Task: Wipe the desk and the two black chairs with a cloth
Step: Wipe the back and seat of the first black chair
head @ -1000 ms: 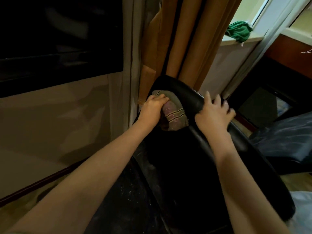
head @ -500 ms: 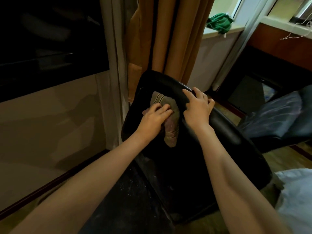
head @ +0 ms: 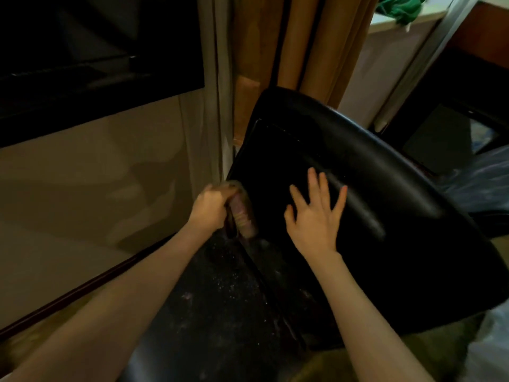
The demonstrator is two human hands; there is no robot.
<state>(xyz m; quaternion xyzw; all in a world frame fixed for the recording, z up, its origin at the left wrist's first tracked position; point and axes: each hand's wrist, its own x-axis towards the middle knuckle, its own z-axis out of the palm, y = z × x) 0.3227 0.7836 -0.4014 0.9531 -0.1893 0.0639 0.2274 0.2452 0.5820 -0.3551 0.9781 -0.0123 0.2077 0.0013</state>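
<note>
A black chair fills the middle of the view, its curved backrest (head: pixel 371 172) in front of me and its dusty seat (head: pixel 220 304) below. My left hand (head: pixel 210 209) grips a bunched brownish striped cloth (head: pixel 242 216) against the backrest's lower left edge. My right hand (head: pixel 316 216) lies flat with spread fingers on the inner face of the backrest. A second dark chair (head: pixel 479 183) shows at the right edge, mostly hidden.
Tan curtains (head: pixel 308 45) hang just behind the chair. A beige wall (head: pixel 96 175) with a dark panel above stands to the left. A green rag (head: pixel 399 8) lies on a ledge at the top right. Something white (head: pixel 495 343) is at the lower right corner.
My left hand has dragged the cloth from the backrest's top down to its lower left edge. My right hand has left the top rim and now lies flat lower on the backrest.
</note>
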